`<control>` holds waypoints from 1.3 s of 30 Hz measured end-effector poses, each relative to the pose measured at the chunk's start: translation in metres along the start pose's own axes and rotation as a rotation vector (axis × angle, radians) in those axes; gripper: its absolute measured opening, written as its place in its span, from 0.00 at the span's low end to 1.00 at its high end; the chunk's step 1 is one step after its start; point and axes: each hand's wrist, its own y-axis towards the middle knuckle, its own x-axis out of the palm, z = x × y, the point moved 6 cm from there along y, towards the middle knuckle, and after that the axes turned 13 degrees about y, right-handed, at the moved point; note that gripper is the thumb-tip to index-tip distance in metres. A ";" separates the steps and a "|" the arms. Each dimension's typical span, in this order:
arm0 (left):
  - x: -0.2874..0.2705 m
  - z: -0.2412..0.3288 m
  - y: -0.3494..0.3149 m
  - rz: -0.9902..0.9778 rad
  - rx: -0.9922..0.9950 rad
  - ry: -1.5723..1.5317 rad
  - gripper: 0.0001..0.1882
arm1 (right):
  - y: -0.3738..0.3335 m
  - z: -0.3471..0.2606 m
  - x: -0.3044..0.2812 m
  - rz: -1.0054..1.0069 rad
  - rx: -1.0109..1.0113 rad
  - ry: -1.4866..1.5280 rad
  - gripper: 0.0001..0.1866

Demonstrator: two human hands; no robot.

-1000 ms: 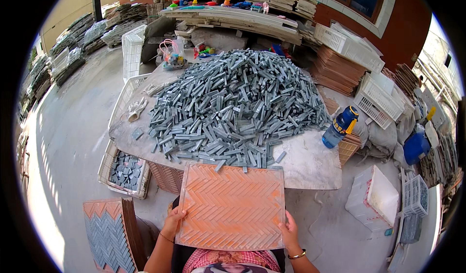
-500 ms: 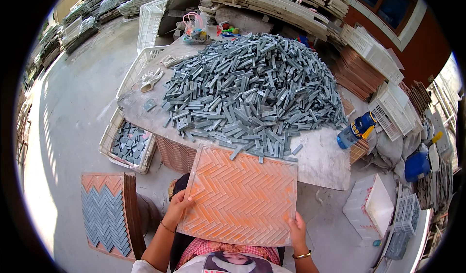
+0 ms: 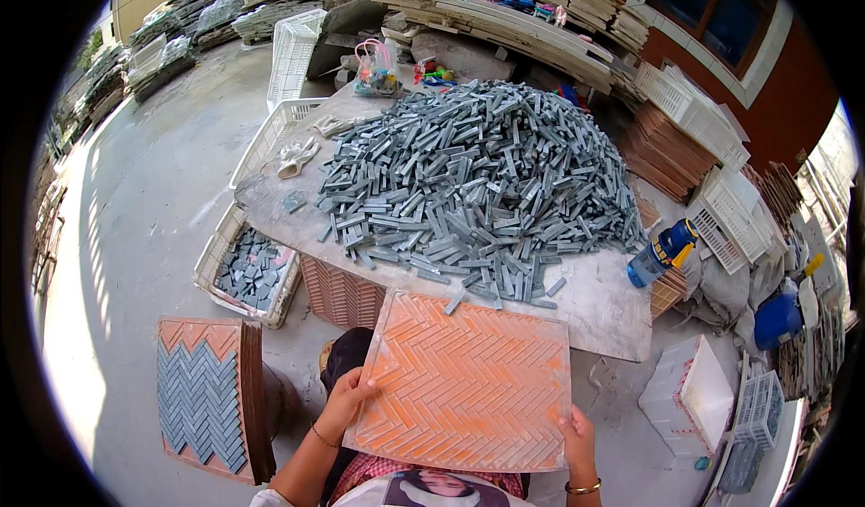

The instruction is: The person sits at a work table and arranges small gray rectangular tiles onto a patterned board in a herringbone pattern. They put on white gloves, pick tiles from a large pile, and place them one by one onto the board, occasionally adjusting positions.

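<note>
Orange tray [image 3: 464, 383] in closed two-handed grip [image 3: 348, 399]

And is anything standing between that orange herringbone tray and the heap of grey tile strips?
Nothing tall shows between the herringbone tray and the tile heap; just a few loose strips on the tabletop.

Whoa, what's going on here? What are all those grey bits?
Someone's left hand and right hand hold an orange grooved tray by its side edges. Its zigzag grooves have no grey pieces in them. The grey bits are small strips, heaped in a big pile on the table just beyond. To the left, another tray tops a stack, mostly covered with grey strips in a zigzag pattern.
</note>
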 end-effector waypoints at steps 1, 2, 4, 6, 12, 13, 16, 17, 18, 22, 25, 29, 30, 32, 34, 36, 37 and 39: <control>0.003 0.003 0.011 -0.017 0.022 0.030 0.16 | 0.003 -0.005 -0.002 0.013 -0.035 0.022 0.20; 0.006 0.007 0.019 -0.032 0.037 0.060 0.16 | 0.006 -0.009 -0.002 0.027 -0.063 0.043 0.20; 0.020 0.029 0.042 -0.081 0.128 0.011 0.15 | 0.016 -0.021 -0.002 0.068 -0.098 0.047 0.21; 0.017 0.038 0.055 -0.026 0.060 -0.040 0.17 | 0.030 -0.030 0.007 0.092 -0.114 0.020 0.21; 0.004 0.011 0.051 0.061 0.079 0.007 0.28 | 0.047 -0.027 -0.005 -0.003 -0.153 0.028 0.21; 0.006 0.013 0.046 0.078 0.051 0.043 0.29 | 0.049 -0.025 -0.004 -0.031 -0.147 0.052 0.21; 0.019 0.026 0.034 0.104 -0.062 -0.054 0.33 | 0.060 -0.030 -0.002 -0.091 -0.142 0.085 0.22; 0.016 0.024 0.034 -0.005 -0.057 -0.133 0.33 | 0.065 -0.030 0.001 -0.092 -0.145 0.069 0.22; 0.012 0.023 0.033 -0.117 -0.052 -0.209 0.34 | 0.071 -0.034 0.001 -0.092 -0.153 0.054 0.22; -0.004 0.013 0.022 -0.232 -0.124 -0.039 0.28 | 0.119 -0.076 0.007 -0.216 -0.212 -0.259 0.23; 0.032 0.032 0.008 -0.213 -0.095 -0.135 0.34 | 0.164 -0.142 0.008 -0.057 -0.331 -0.175 0.22; 0.058 0.036 -0.003 -0.132 -0.019 -0.306 0.35 | 0.149 -0.155 -0.035 0.477 -0.724 0.189 0.23; 0.060 0.036 -0.008 -0.107 -0.003 -0.333 0.35 | 0.143 -0.135 -0.028 0.418 -0.638 0.313 0.26; 0.064 0.026 -0.009 -0.073 0.034 -0.346 0.33 | 0.115 -0.090 0.000 0.159 -0.402 0.501 0.39; 0.066 0.001 -0.001 -0.044 0.039 -0.340 0.31 | 0.071 -0.060 0.066 -0.235 -0.132 0.556 0.55; 0.079 -0.008 -0.004 -0.073 0.004 -0.376 0.28 | 0.043 -0.044 0.116 -0.268 -0.161 0.701 0.52; 0.081 -0.009 -0.006 -0.095 0.000 -0.371 0.28 | 0.049 -0.033 0.118 -0.167 -0.126 0.693 0.46; 0.082 -0.007 -0.018 -0.141 -0.007 -0.195 0.28 | 0.057 -0.018 0.114 -0.048 -0.130 0.609 0.37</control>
